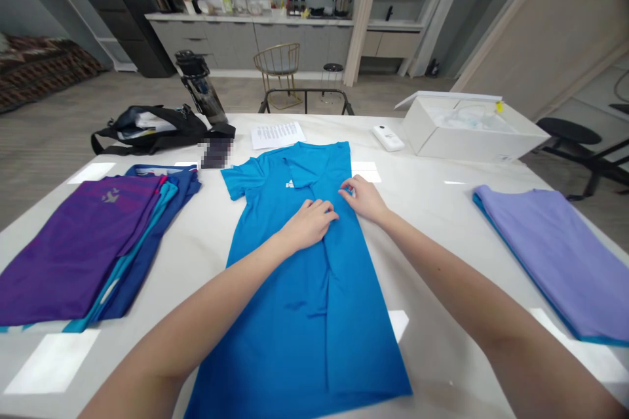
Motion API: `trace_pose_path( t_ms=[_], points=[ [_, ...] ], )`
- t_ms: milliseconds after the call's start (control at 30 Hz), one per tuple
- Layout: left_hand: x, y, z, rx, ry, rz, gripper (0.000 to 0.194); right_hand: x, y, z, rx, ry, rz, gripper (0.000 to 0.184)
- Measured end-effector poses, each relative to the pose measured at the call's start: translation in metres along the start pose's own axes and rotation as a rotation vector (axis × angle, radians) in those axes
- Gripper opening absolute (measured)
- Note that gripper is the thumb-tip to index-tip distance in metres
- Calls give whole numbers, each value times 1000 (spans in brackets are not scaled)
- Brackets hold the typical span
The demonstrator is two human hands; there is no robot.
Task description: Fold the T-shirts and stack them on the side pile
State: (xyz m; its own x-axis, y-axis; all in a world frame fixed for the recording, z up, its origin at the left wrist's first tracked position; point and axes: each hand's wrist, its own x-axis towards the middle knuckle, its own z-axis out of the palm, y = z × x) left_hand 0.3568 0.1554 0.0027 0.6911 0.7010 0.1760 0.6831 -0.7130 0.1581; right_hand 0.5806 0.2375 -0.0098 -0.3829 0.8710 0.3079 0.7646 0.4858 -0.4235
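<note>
A bright blue T-shirt [275, 261] lies lengthwise on the white table in front of me. Its right side is folded inward over the body, and the short left sleeve sticks out flat. Small white lettering shows on the chest, partly covered by the folded-over cloth. My left hand [309, 223] is on the middle of the shirt, its bent fingers closed on the cloth beside the fold's inner edge. At the folded outer edge, my right hand [364, 198] has thumb and fingers drawn together at the fabric. Small creases run below my left fingertips.
On the left is a stack of folded shirts, purple on top [83, 242]. A folded lavender garment [555, 242] lies right. Farther back are a black bag [152, 130], dark bottle [201, 88], printed sheet [278, 135], white device [388, 138] and open white box [472, 134].
</note>
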Motion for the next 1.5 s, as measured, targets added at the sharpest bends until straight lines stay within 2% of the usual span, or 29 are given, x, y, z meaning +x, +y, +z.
trace_pose_path(
  t_ms=[100,233,367,567,700,767,833,900,967,1100,1233,1400,1500],
  points=[
    [-33,28,-5,-34,-36,96,37,-57,-22,-14,42,-42,-15,15],
    [-79,67,-13,-68,-35,124,38,-125,-52,-28,105,-105,-22,16],
    [-116,110,-17,-58,-64,155,35,-182,-81,-36,130,-138,-62,14],
    [-147,153,-15,-57,-84,175,31,-249,-119,-44,114,-185,-139,12],
    [-154,172,-11,-84,18,125,14,-283,-147,-55,102,-172,-152,32],
    [-155,181,-10,-161,141,42,16,-297,-159,-58,73,-140,-159,53],
    [-157,187,-11,-241,281,-41,16,-307,-166,-58,-16,-78,-125,60],
    [-160,191,-15,-276,363,-68,16,-315,-166,-55,-151,4,-30,41],
    [-164,191,-21,-252,382,-46,17,-321,-161,-51,-262,55,68,22],
    [-181,189,-31,-34,376,37,14,-330,-149,-51,-321,64,96,32],
    [-199,192,-24,170,253,120,17,-339,-144,-55,-287,86,-11,40],
    [-211,198,-5,173,138,67,18,-341,-138,-58,-279,-105,-151,32],
    [-213,200,-1,89,105,50,20,-341,-133,-63,-233,-131,-187,25]
  ],
)
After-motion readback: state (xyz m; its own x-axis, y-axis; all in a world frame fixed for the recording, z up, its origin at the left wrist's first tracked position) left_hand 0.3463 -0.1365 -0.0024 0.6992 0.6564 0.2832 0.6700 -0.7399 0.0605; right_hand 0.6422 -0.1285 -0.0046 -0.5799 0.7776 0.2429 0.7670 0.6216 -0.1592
